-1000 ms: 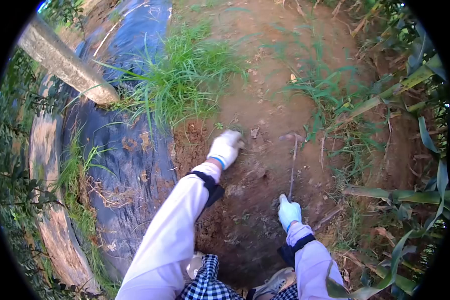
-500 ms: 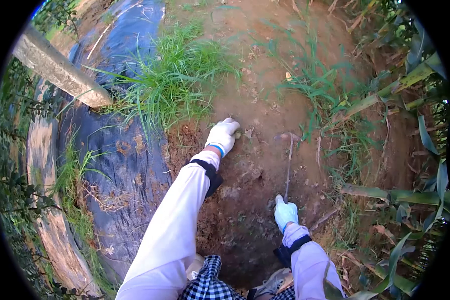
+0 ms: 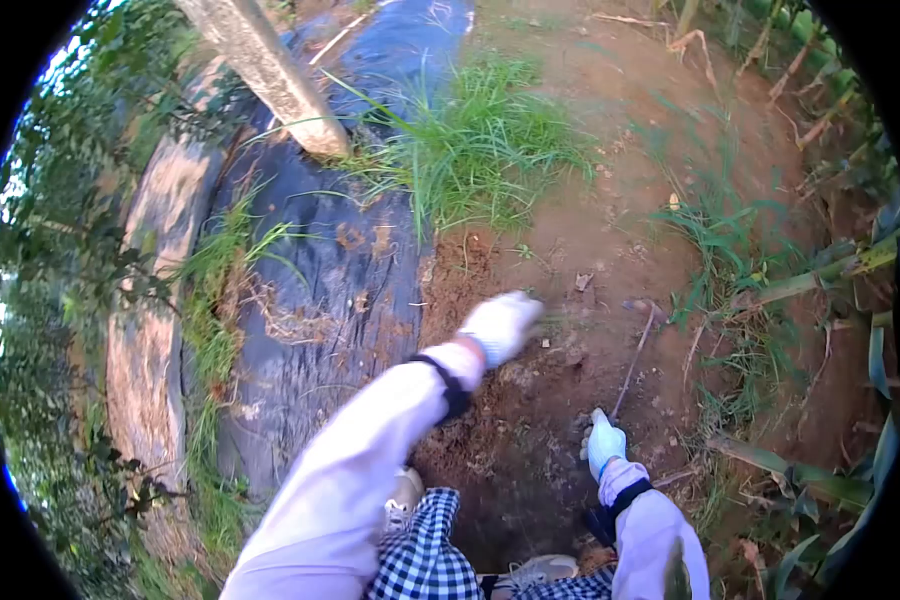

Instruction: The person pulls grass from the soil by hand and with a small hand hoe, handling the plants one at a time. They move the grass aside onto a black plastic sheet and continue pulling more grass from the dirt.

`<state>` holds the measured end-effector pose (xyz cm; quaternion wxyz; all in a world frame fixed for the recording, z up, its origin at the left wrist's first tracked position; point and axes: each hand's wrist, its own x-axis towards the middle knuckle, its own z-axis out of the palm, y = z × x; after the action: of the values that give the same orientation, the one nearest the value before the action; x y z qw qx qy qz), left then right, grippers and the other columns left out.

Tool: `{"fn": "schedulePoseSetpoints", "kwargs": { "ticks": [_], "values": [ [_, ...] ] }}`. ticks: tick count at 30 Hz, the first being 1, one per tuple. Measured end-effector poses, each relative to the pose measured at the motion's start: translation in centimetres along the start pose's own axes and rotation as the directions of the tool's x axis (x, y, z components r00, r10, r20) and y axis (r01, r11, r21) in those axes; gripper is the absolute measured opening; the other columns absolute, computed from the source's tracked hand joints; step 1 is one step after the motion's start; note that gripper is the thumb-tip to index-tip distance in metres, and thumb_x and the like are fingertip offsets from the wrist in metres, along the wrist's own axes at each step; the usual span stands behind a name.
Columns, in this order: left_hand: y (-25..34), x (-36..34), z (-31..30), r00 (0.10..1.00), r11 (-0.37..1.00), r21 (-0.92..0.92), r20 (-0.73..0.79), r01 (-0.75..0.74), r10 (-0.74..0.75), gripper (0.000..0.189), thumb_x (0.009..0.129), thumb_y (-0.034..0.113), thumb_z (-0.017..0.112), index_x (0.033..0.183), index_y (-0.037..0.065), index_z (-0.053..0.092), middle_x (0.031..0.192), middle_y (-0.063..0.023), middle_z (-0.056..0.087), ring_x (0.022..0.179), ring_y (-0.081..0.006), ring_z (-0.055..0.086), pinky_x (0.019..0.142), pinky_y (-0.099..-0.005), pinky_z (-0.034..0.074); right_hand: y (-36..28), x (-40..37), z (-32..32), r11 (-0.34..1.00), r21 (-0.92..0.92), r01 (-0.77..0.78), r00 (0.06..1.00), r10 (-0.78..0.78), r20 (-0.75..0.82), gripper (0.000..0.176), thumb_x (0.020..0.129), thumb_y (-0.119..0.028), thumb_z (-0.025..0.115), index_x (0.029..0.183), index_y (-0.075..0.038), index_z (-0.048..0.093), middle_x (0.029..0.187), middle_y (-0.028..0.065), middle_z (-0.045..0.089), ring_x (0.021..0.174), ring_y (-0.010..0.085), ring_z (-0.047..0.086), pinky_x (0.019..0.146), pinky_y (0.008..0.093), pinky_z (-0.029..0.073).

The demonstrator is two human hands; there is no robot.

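Note:
My left hand (image 3: pixel 505 325), in a white glove, hangs above the bare soil. It is smeared by motion, so I cannot make out its fingers or anything in them; a faint greenish streak lies just to its right. My right hand (image 3: pixel 604 443), in a pale blue-white glove, is closed around the near end of a hand hoe (image 3: pixel 634 368). The hoe's thin shaft slants away up and to the right, and its small head (image 3: pixel 642 305) rests on the ground. Dark, loosened soil (image 3: pixel 530 460) lies between the hands and my feet.
A thick grass clump (image 3: pixel 500 140) grows beside the black ground sheet (image 3: pixel 320 270) on the left. A pale post (image 3: pixel 280 85) stands there. More weeds (image 3: pixel 730 240) and corn stalks (image 3: pixel 820 285) line the right. My shoes (image 3: pixel 540 572) are at the bottom.
The view has swung left, so the scene sits further right and lower. My left hand has gone from curled near the soil to a fast, blurred motion. The right hand keeps the hoe.

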<state>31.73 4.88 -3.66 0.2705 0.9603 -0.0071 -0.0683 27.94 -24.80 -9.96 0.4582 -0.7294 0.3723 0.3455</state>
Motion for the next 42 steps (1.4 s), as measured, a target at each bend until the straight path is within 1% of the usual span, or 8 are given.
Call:
{"fn": "schedulePoseSetpoints", "kwargs": {
  "ticks": [2, 7, 11, 21, 25, 31, 35, 42],
  "values": [
    [-2.8, -5.8, -7.2, 0.992, 0.973, 0.19, 0.0, 0.128, -0.13, 0.022, 0.087, 0.019, 0.061, 0.107, 0.009, 0.063, 0.103, -0.0143, 0.061, 0.1, -0.035, 0.059, 0.087, -0.0429, 0.05, -0.1, 0.6, -0.8, 1.0, -0.002, 0.013, 0.999, -0.013, 0.05, 0.042, 0.093, -0.042, 0.057, 0.082, -0.002, 0.06, 0.063, 0.0071, 0.056, 0.045, 0.0202, 0.052, 0.041, 0.0364, 0.044],
    [-8.8, -23.9, -21.3, 0.481, 0.289, 0.529, -0.268, 0.798, -0.835, 0.058, 0.079, 0.036, 0.07, 0.125, 0.005, 0.054, 0.12, -0.0196, 0.06, 0.114, -0.0362, 0.057, 0.094, -0.0422, 0.048, -0.9, 1.7, -2.1, 0.995, -0.1, -0.026, 0.968, 0.05, 0.246, 0.039, 0.098, -0.042, 0.05, 0.097, -0.004, 0.056, 0.069, 0.0076, 0.052, 0.05, 0.0205, 0.05, 0.04, 0.0374, 0.046],
    [-3.7, -25.8, -24.3, 0.424, 0.365, 0.519, 0.005, 0.773, -0.906, 0.058, 0.079, 0.047, 0.068, 0.12, 0.007, 0.06, 0.116, -0.0189, 0.064, 0.111, -0.0355, 0.059, 0.095, -0.0418, 0.047, -0.6, 3.3, -1.9, 0.995, -0.089, -0.032, 0.949, 0.058, 0.309, 0.039, 0.099, -0.044, 0.047, 0.1, -0.006, 0.055, 0.07, 0.0074, 0.051, 0.049, 0.0208, 0.049, 0.04, 0.0379, 0.046],
    [-7.9, -6.0, -12.7, 0.882, 0.926, 0.328, 0.359, 0.187, -0.306, 0.039, 0.081, 0.028, 0.064, 0.116, 0.01, 0.063, 0.109, -0.0163, 0.065, 0.106, -0.0368, 0.06, 0.091, -0.0443, 0.048, -1.7, -0.1, -4.7, 0.99, -0.127, 0.065, 0.979, -0.038, 0.199, 0.033, 0.094, -0.04, 0.057, 0.087, -0.008, 0.062, 0.064, 0.0062, 0.055, 0.056, 0.0207, 0.055, 0.047, 0.0374, 0.044],
    [-4.6, 3.4, -5.9, 0.872, 0.984, 0.114, 0.485, -0.134, 0.063, 0.045, 0.085, 0.029, 0.062, 0.123, 0.005, 0.057, 0.116, -0.0187, 0.06, 0.11, -0.0372, 0.057, 0.093, -0.0454, 0.047, -6.3, -5.8, -8.6, 0.762, -0.6, 0.244, 0.947, -0.32, -0.021, 0.045, 0.089, -0.044, 0.061, 0.08, 0.0, 0.066, 0.067, 0.0142, 0.062, 0.068, 0.0288, 0.063, 0.064, 0.043, 0.047],
    [1.7, 11.5, -0.7, 0.673, 0.897, -0.236, 0.596, -0.375, 0.438, 0.051, 0.088, 0.034, 0.06, 0.127, 0.002, 0.054, 0.121, -0.0203, 0.058, 0.112, -0.0391, 0.056, 0.095, -0.0435, 0.045, -12.7, -8.0, -8.4, 0.868, -0.478, 0.134, 0.949, -0.252, -0.192, 0.059, 0.085, -0.054, 0.059, 0.093, 0.003, 0.069, 0.088, 0.0277, 0.067, 0.093, 0.0425, 0.064, 0.081, 0.0451, 0.048],
    [4.8, 14.9, -0.3, 0.591, 0.859, -0.353, 0.624, -0.371, 0.512, 0.059, 0.092, 0.044, 0.055, 0.132, 0.001, 0.049, 0.125, -0.024, 0.056, 0.117, -0.0404, 0.053, 0.099, -0.0445, 0.043, -17.6, -10.4, -8.1, 0.87, -0.49, 0.047, 0.912, -0.237, -0.334, 0.054, 0.085, -0.05, 0.059, 0.095, 0.002, 0.069, 0.09, 0.0262, 0.068, 0.093, 0.0422, 0.064, 0.082, 0.0459, 0.049],
    [8.5, 16.8, -0.4, 0.686, 0.281, -0.923, 0.383, 0.262, 0.619, 0.043, 0.096, 0.03, 0.056, 0.127, 0.0, 0.051, 0.111, -0.012, 0.063, 0.102, -0.0222, 0.061, 0.093, -0.0326, 0.047, -25.2, -12.0, -1.7, 0.684, -0.698, 0.212, 0.924, -0.373, -0.084, 0.048, 0.09, -0.05, 0.05, 0.103, -0.007, 0.067, 0.095, 0.0216, 0.068, 0.093, 0.0418, 0.063, 0.083, 0.0478, 0.049]
  ]
}}
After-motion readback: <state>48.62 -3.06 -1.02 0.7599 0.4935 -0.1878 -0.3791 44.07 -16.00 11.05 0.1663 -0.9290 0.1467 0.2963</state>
